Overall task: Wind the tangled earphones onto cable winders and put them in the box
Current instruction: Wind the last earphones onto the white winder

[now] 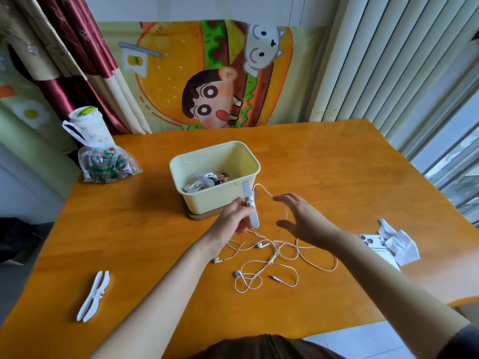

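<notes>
One cable winder (pixel 251 206), gripped in left hand (pixel 234 216), at box's (pixel 220 200) 5 o'clock. Right hand (pixel 302 220) open-fingered at winder's 3 o'clock, pink earphone cable (pixel 264 189) running between.

both bare forearms are reaching forward over the table. the left hand (pixel 233 216) is gripping a cable winder (pixel 248 195) upright, fingers curling round its lower half. the right hand (pixel 305 221) is hovering just beside it, palm facing left, fingers spreading loosely, a pink cable (pixel 264 189) crossing them.
</notes>
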Motion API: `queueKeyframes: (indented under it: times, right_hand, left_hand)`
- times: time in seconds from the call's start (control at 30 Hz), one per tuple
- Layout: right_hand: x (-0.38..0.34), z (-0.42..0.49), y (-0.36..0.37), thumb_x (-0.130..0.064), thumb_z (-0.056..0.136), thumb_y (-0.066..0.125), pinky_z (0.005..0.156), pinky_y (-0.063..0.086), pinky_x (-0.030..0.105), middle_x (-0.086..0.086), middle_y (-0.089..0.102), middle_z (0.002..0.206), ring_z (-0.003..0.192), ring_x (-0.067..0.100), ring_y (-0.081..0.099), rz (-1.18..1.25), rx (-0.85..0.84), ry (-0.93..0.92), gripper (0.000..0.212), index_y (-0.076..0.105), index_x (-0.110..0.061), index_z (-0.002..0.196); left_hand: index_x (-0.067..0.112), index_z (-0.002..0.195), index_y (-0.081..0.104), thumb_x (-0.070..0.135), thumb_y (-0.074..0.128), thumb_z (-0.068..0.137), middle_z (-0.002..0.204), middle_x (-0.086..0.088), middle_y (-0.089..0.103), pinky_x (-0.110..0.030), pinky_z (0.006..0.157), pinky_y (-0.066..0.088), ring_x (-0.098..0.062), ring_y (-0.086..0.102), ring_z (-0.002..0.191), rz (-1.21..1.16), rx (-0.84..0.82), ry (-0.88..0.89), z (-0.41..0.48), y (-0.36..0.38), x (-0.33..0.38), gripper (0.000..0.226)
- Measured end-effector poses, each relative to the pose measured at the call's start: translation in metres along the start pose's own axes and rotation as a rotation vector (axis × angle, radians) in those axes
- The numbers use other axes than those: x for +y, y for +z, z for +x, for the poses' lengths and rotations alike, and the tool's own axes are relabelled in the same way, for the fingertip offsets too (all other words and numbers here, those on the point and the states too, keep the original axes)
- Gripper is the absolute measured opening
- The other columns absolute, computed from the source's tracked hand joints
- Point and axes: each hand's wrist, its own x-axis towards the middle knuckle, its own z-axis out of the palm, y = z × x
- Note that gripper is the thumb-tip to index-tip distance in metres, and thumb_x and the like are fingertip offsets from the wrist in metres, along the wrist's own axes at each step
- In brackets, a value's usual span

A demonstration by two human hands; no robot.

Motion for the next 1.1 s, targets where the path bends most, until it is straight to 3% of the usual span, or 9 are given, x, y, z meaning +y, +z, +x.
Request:
queueKeyframes:
  times: [0.1, 0.27, 0.4, 0.5, 0.57, 0.7, 0.87, 0.97, 1.1]
  right_hand:
    - [-0.027, 0.000, 0.015, -0.013, 0.089, 0.061, 0.099, 0.034, 0.021, 0.006, 0.053, 0.130, 0.120, 0.019, 0.049, 0.126, 0.059, -0.165, 0.046, 0.046, -0.009, 0.132]
    - [-0.032, 0.002, 0.017, -0.007, 0.090, 0.058, 0.082, 0.050, 0.027, -0.004, 0.055, 0.101, 0.085, 0.015, 0.060, 0.299, 0.177, -0.079, 0.054, 0.032, -0.009, 0.138]
    - [-0.033, 0.006, 0.021, -0.013, 0.093, 0.054, 0.069, 0.047, 0.021, -0.004, 0.058, 0.089, 0.073, 0.014, 0.061, 0.206, 0.091, -0.130, 0.022, 0.060, -0.011, 0.114]
    - [-0.029, 0.006, 0.023, -0.017, 0.093, 0.054, 0.063, 0.042, 0.017, -0.004, 0.061, 0.079, 0.070, 0.011, 0.057, 0.199, 0.099, -0.093, 0.015, 0.065, -0.008, 0.099]
    - [-0.020, 0.007, 0.021, -0.017, 0.092, 0.056, 0.065, 0.047, 0.024, -0.002, 0.062, 0.076, 0.067, 0.011, 0.057, 0.216, 0.152, -0.013, 0.014, 0.066, -0.008, 0.097]
    - [0.008, 0.014, 0.024, -0.015, 0.095, 0.053, 0.062, 0.044, 0.028, 0.005, 0.062, 0.080, 0.069, 0.017, 0.057, 0.171, 0.280, 0.183, 0.015, 0.062, -0.005, 0.100]
    - [0.050, 0.016, 0.028, -0.016, 0.096, 0.050, 0.073, 0.042, 0.035, 0.021, 0.065, 0.098, 0.092, 0.036, 0.058, 0.171, 0.375, 0.447, 0.021, 0.058, 0.000, 0.108]
    - [0.063, 0.008, 0.031, -0.023, 0.096, 0.051, 0.070, 0.040, 0.034, 0.022, 0.064, 0.103, 0.095, 0.037, 0.058, 0.160, 0.313, 0.577, 0.027, 0.058, 0.000, 0.110]
    - [0.052, 0.000, 0.040, -0.022, 0.094, 0.054, 0.072, 0.045, 0.032, 0.019, 0.065, 0.105, 0.092, 0.032, 0.061, 0.099, 0.033, 0.578, 0.030, 0.055, -0.004, 0.117]
  left_hand:
    - [0.019, 0.087, 0.051, 0.030, 0.051, 0.090, 0.070, 0.003, 0.048, -0.025, 0.062, 0.038, -0.008, 0.046, 0.064, -0.003, -0.071, 0.039, -0.001, 0.006, 0.006, 0.011]
    - [0.016, 0.094, 0.050, 0.036, 0.051, 0.082, 0.075, 0.001, 0.047, -0.028, 0.066, 0.038, -0.010, 0.046, 0.066, 0.008, -0.070, 0.001, -0.007, -0.003, 0.003, 0.023]
    - [0.018, 0.087, 0.045, 0.024, 0.046, 0.098, 0.077, -0.003, 0.044, -0.026, 0.065, 0.037, -0.011, 0.044, 0.065, 0.100, -0.085, -0.006, -0.011, 0.000, -0.003, 0.013]
    - [0.019, 0.085, 0.045, 0.021, 0.043, 0.099, 0.071, -0.001, 0.044, -0.024, 0.062, 0.036, -0.010, 0.044, 0.062, 0.124, -0.087, -0.008, -0.012, 0.001, -0.003, 0.014]
    - [0.020, 0.088, 0.046, 0.022, 0.042, 0.099, 0.069, 0.000, 0.043, -0.019, 0.058, 0.037, -0.008, 0.044, 0.060, 0.146, -0.079, -0.013, -0.014, -0.001, -0.004, 0.012]
    - [0.020, 0.090, 0.047, 0.024, 0.043, 0.099, 0.064, 0.006, 0.044, -0.020, 0.058, 0.037, -0.007, 0.044, 0.058, 0.182, -0.102, -0.070, -0.015, -0.003, -0.011, 0.011]
    - [0.017, 0.096, 0.051, 0.027, 0.046, 0.098, 0.069, 0.008, 0.046, -0.021, 0.056, 0.034, -0.009, 0.042, 0.059, 0.238, -0.128, -0.188, -0.016, -0.014, -0.027, 0.011]
    - [0.020, 0.092, 0.055, 0.029, 0.049, 0.096, 0.067, 0.008, 0.047, -0.021, 0.055, 0.033, -0.009, 0.041, 0.062, 0.264, -0.091, -0.225, -0.017, -0.022, -0.033, 0.012]
    - [0.024, 0.088, 0.056, 0.032, 0.050, 0.095, 0.074, 0.003, 0.050, -0.021, 0.057, 0.035, -0.011, 0.042, 0.065, 0.233, -0.049, -0.200, -0.013, -0.022, -0.029, 0.012]
